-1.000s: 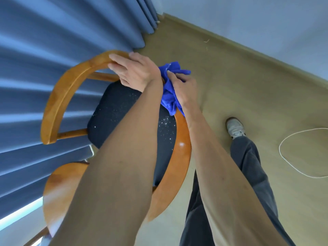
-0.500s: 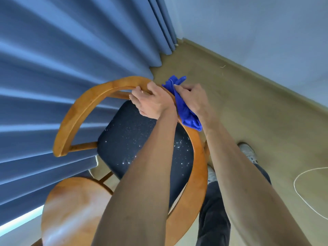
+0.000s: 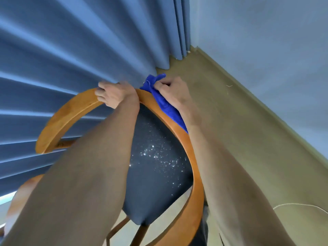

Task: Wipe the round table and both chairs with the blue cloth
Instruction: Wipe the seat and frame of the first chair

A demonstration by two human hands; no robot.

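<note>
Left hand gripped chair back rail, fingers curled over top. Right hand clutched blue cloth, pressing it against rail just beside left hand. Dark seat below arms; curtain behind.

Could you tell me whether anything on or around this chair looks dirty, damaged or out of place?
The chair's dark seat carries a scatter of small white specks near its middle. A loose white cord loops across the floor on the right. Nothing looks broken or spilled.
</note>
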